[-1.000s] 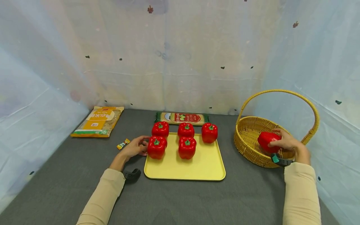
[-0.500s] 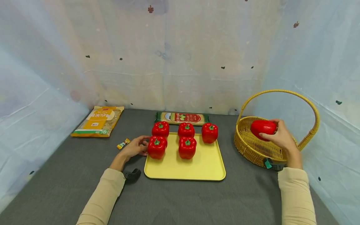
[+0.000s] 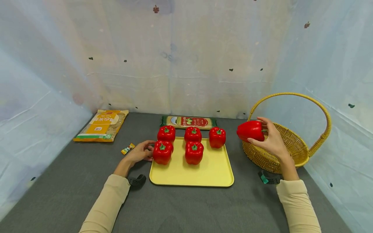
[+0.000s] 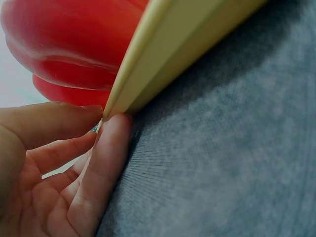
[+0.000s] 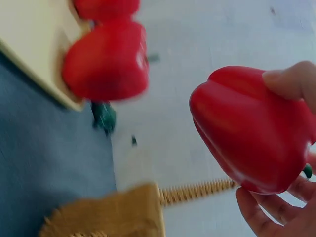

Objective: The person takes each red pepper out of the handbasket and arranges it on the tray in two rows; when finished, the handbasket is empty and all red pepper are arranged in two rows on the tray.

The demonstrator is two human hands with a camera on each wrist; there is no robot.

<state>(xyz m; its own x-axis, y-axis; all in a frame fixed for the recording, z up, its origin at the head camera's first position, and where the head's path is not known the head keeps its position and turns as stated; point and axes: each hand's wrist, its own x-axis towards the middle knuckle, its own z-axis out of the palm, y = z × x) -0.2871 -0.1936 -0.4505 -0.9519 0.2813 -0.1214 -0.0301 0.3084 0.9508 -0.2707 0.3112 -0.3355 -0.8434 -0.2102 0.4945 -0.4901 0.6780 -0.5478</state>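
In my right hand I hold a red bell pepper, lying on its side in the air over the left rim of the wicker basket. The right wrist view shows the thumb on one side of this pepper and the fingers on the other. My left hand pinches the left edge of the yellow tray; in the left wrist view, thumb and fingers lie on either side of the tray rim. Several red bell peppers stand upright in the tray, stems up.
Behind the tray lies a long green-ended pasta packet. A yellow-orange grain bag lies at the back left, with a small yellow wrapped sweet nearer the left hand. The basket's tall handle arches above it.
My right hand has lifted the bell pepper out of the basket and carried it left, towards the tray. The left hand and the peppers in the tray have stayed put.
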